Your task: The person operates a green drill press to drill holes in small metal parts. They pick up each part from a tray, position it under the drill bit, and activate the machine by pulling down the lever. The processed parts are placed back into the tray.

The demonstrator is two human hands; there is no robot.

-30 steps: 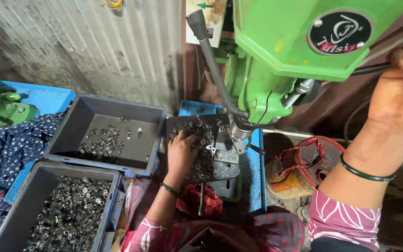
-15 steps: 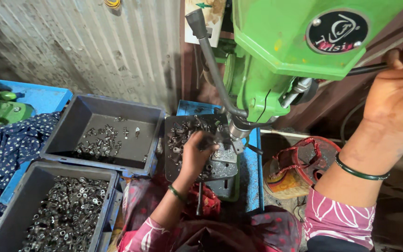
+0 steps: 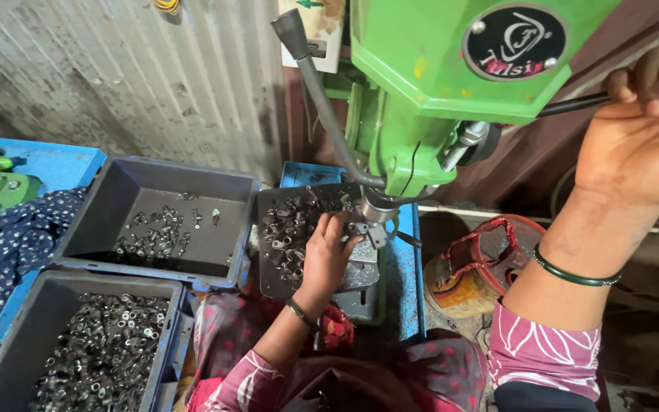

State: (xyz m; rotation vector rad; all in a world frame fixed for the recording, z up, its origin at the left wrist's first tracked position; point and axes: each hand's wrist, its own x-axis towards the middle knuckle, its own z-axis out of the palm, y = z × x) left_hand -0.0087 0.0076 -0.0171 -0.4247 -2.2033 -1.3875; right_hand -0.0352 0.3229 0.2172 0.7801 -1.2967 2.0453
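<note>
Now the left hand [image 3: 328, 255] is resting on the small metal work table [image 3: 364, 268] of the green drill press [image 3: 451, 84], fingers curled and reaching toward the fixture [image 3: 361, 229] directly beneath the spindle [image 3: 379, 207] — a second ago it was lying further left over the loose parts, so it is moving inward to the drilling position. Whether a part is pinched between the fingertips cannot be told; they are narrow and close together at the fixture. The right hand [image 3: 642, 130] is gripping the black feed lever [image 3: 573, 103] in a closed fist, raised at the upper right, and is keeping that hold across all three views. Small metal parts [image 3: 291, 229] are lying scattered on the dark tray [image 3: 268, 282] just left of the spindle, partly under the left wrist. Judged from this, a part is being seated — the lever stroke appears not yet started, since the spindle is standing just above the fixture. To the left, a grey bin [image 3: 158, 221] is holding a few parts, and a nearer grey bin [image 3: 78, 343] is holding many.
</note>
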